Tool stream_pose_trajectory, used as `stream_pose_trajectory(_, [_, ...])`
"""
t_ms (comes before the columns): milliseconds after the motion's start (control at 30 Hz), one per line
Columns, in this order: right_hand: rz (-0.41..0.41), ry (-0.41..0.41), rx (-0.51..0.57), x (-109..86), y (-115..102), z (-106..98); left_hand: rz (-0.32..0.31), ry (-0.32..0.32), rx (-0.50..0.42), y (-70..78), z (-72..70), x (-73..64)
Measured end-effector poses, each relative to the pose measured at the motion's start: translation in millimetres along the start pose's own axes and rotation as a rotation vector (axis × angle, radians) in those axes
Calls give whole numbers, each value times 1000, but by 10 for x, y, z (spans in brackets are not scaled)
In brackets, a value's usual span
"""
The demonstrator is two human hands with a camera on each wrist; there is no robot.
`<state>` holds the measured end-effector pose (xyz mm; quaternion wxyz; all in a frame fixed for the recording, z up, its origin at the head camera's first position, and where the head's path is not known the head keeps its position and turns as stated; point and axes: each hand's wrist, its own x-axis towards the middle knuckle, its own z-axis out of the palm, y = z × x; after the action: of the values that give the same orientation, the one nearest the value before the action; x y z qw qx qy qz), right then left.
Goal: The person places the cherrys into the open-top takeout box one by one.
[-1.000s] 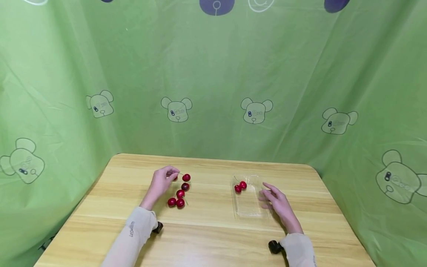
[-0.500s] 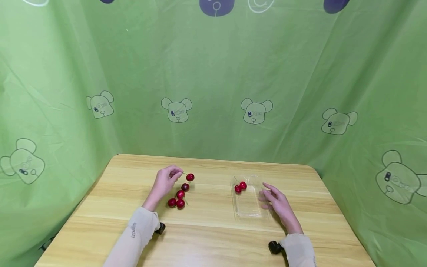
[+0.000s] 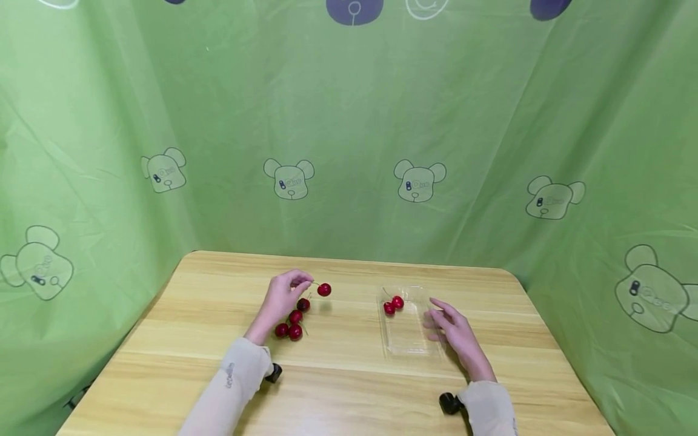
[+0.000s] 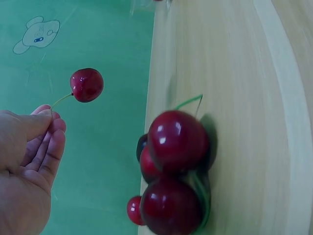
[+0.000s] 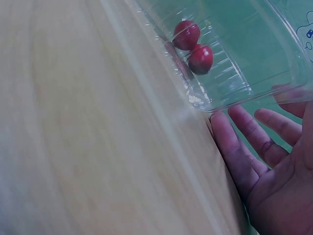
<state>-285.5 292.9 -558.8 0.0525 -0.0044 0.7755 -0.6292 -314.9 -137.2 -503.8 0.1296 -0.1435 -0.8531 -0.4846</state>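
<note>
My left hand (image 3: 285, 297) pinches the thin green stem of a red cherry (image 3: 324, 289) between thumb and fingertips. In the left wrist view that cherry (image 4: 87, 85) hangs free at the stem's end, off the table. Just below the hand lie several more cherries (image 3: 295, 332), some with stems; the left wrist view shows them bunched, one dark cherry (image 4: 141, 146) partly hidden. My right hand (image 3: 457, 334) is at the right side of a clear plastic box (image 3: 409, 350), its fingers loosely extended against the wall. Two cherries (image 5: 200, 59) sit together inside the box.
A light wooden table (image 3: 338, 393) bears everything, its far edge close to a green curtain (image 3: 349, 224) printed with bear heads. A black wrist camera (image 3: 449, 403) is strapped at the right cuff, another black camera (image 3: 274, 373) at the left.
My left hand has drawn to the right, and the cherry on its stem has moved right with it, away from the other cherries. The right hand and the box have stayed still.
</note>
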Motion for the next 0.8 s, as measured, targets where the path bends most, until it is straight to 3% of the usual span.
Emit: stream_pose_trajectory(800, [-16,-14,25,16,13,18,83,-91,-28,235,474,19])
